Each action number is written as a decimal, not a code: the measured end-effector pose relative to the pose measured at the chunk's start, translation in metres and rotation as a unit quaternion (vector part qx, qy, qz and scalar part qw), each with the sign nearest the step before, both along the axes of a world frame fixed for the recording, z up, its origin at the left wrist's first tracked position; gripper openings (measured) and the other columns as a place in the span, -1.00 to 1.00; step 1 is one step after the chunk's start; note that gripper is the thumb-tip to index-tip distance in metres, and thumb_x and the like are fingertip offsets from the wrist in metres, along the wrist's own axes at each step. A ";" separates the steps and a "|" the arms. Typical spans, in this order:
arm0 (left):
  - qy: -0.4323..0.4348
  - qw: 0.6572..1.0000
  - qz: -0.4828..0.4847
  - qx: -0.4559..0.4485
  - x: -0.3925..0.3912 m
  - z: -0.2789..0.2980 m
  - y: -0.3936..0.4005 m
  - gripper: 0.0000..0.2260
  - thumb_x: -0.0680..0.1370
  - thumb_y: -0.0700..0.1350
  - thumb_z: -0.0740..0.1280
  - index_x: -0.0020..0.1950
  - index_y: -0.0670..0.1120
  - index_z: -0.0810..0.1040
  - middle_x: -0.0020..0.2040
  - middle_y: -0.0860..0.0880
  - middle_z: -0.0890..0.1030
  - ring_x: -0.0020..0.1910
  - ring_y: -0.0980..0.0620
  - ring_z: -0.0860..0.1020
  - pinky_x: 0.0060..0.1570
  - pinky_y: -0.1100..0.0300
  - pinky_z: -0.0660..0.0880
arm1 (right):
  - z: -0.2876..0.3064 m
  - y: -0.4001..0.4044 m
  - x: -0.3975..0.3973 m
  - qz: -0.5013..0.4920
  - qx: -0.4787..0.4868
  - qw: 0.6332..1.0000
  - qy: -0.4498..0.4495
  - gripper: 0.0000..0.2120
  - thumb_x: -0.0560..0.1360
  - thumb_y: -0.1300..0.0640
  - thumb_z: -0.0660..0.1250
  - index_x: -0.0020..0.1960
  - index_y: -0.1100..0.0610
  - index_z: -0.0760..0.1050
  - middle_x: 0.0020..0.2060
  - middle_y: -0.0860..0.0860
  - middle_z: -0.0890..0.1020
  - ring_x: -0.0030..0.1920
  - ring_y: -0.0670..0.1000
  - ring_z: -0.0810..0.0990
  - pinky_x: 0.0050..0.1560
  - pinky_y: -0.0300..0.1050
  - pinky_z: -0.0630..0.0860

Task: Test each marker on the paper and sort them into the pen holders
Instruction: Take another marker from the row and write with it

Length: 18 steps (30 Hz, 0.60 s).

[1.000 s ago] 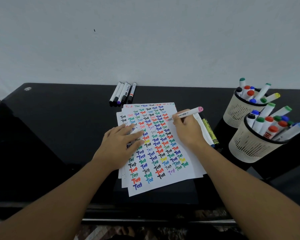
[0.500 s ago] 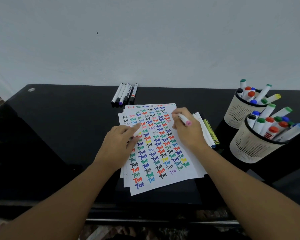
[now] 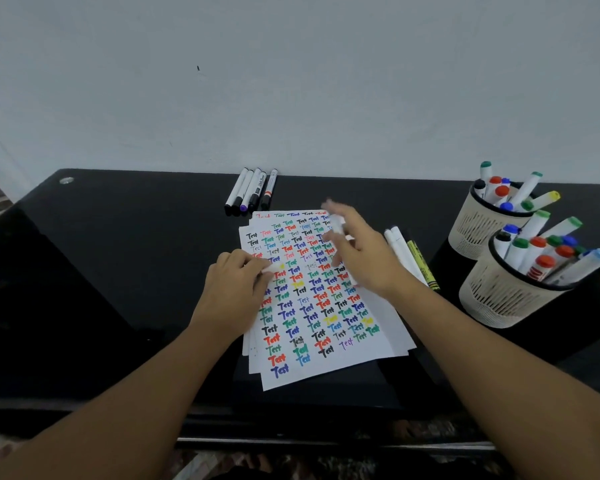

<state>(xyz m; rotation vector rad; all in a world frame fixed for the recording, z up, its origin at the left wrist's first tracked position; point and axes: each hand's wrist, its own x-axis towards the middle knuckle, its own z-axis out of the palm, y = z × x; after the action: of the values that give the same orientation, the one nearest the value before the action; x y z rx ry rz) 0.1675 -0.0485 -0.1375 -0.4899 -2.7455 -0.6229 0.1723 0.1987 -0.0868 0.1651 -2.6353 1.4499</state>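
Pale wall rises behind a glossy black desk, where a stack of white paper sheets lies covered in rows of the word "Test" in many colours. On the sheets' left part rests the left hand, its fingers curled and its thumb and forefinger pinching a small white marker cap. Over the upper right part of the sheets is the right hand, blurred; its fingers look spread, and a white marker shows smeared among the fingertips, so I cannot tell whether it is gripped. Beyond the sheets' far edge lie five markers side by side near the wall. Just beside the sheets' right edge lie two white markers and a yellow-green one. Further right of the sheets stand two cream mesh pen holders, the nearer and the farther, both full of capped markers.
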 end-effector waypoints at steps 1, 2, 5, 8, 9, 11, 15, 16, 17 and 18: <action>0.001 1.000 -0.003 0.002 0.000 0.000 0.000 -0.71 0.67 0.06 0.26 0.36 0.04 0.57 0.14 0.08 0.51 0.13 0.10 0.38 0.13 0.14 0.34 | 0.002 -0.002 0.000 0.018 0.017 1.000 -0.017 -0.57 0.71 0.01 0.25 0.49 -0.30 0.22 0.16 -0.10 0.61 -0.17 -0.01 0.69 -0.15 -0.10 0.69; 0.003 1.000 -0.007 0.004 0.001 0.000 0.000 -0.72 0.67 0.05 0.25 0.35 0.05 0.56 0.15 0.08 0.52 0.14 0.10 0.39 0.13 0.14 0.34 | 0.002 -0.003 0.001 0.027 0.046 0.998 -0.030 -0.53 0.70 0.00 0.28 0.51 -0.26 0.18 0.11 -0.10 0.62 -0.19 0.02 0.69 -0.20 -0.07 0.69; 0.012 1.000 -0.019 0.004 0.003 0.001 0.000 -0.72 0.68 0.03 0.24 0.36 0.05 0.55 0.18 0.07 0.59 0.13 0.07 0.45 0.14 0.12 0.35 | -0.001 -0.007 0.002 0.030 0.197 0.980 -0.019 -0.73 0.68 -0.01 0.31 0.36 -0.11 0.43 0.09 -0.12 0.64 -0.14 -0.01 0.65 -0.13 0.05 0.67; 0.029 0.999 -0.021 0.011 0.006 0.001 -0.001 -0.73 0.67 0.00 0.26 0.35 0.02 0.57 0.18 0.06 0.64 0.10 0.05 0.51 0.15 0.08 0.35 | -0.008 -0.004 0.003 0.050 0.283 0.958 0.022 -0.77 0.68 -0.02 0.30 0.32 -0.17 0.54 0.08 -0.09 0.65 -0.01 -0.03 0.59 0.04 0.09 0.59; 0.036 0.999 -0.022 0.013 0.006 0.001 -0.001 -0.73 0.67 -0.01 0.27 0.34 0.01 0.57 0.18 0.05 0.65 0.08 0.04 0.52 0.15 0.08 0.36 | -0.010 -0.003 0.002 0.053 0.299 0.952 0.034 -0.75 0.68 -0.04 0.28 0.34 -0.19 0.54 0.08 -0.09 0.64 0.03 -0.01 0.58 0.09 0.08 0.56; 0.040 0.999 -0.021 0.012 0.006 0.001 -0.001 -0.73 0.67 0.00 0.27 0.34 0.01 0.58 0.18 0.06 0.65 0.08 0.05 0.53 0.14 0.08 0.36 | -0.014 -0.001 0.001 0.055 0.329 0.941 0.049 -0.73 0.68 -0.08 0.26 0.36 -0.22 0.53 0.08 -0.10 0.64 0.06 0.00 0.58 0.14 0.09 0.53; 0.040 0.999 -0.024 0.014 0.006 0.002 0.000 -0.73 0.67 0.01 0.26 0.34 0.02 0.57 0.18 0.07 0.65 0.08 0.07 0.52 0.13 0.11 0.35 | -0.015 -0.003 0.000 0.059 0.330 0.941 0.049 -0.71 0.69 -0.10 0.25 0.39 -0.22 0.52 0.13 -0.10 0.66 0.11 0.00 0.58 0.15 0.09 0.53; 0.041 0.999 -0.027 0.014 0.006 0.003 0.000 -0.73 0.67 0.01 0.26 0.34 0.02 0.57 0.18 0.08 0.65 0.07 0.08 0.52 0.12 0.12 0.34 | -0.014 -0.004 0.000 0.059 0.331 0.940 0.051 -0.70 0.69 -0.10 0.25 0.40 -0.22 0.52 0.15 -0.10 0.66 0.13 0.00 0.58 0.16 0.09 0.53; 0.042 0.999 -0.031 0.012 0.007 0.003 -0.001 -0.73 0.67 0.01 0.26 0.34 0.02 0.57 0.18 0.08 0.65 0.07 0.08 0.52 0.12 0.13 0.33 | -0.014 -0.006 0.001 0.063 0.331 0.940 0.054 -0.70 0.69 -0.10 0.25 0.40 -0.22 0.52 0.16 -0.11 0.66 0.14 -0.01 0.57 0.16 0.09 0.53; 0.043 0.998 -0.036 0.011 0.007 0.004 -0.001 -0.73 0.67 0.01 0.26 0.34 0.02 0.57 0.18 0.08 0.65 0.07 0.08 0.52 0.11 0.13 0.33 | -0.014 -0.007 0.001 0.070 0.329 0.940 0.057 -0.71 0.69 -0.10 0.25 0.39 -0.21 0.52 0.15 -0.11 0.66 0.13 -0.02 0.57 0.16 0.09 0.53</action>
<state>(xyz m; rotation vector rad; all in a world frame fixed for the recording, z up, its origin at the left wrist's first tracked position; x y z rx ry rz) 0.1745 -0.0493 -0.1339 -0.5980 -2.6477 -0.6323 0.1730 0.1912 -0.1006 0.4865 -2.9415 0.5027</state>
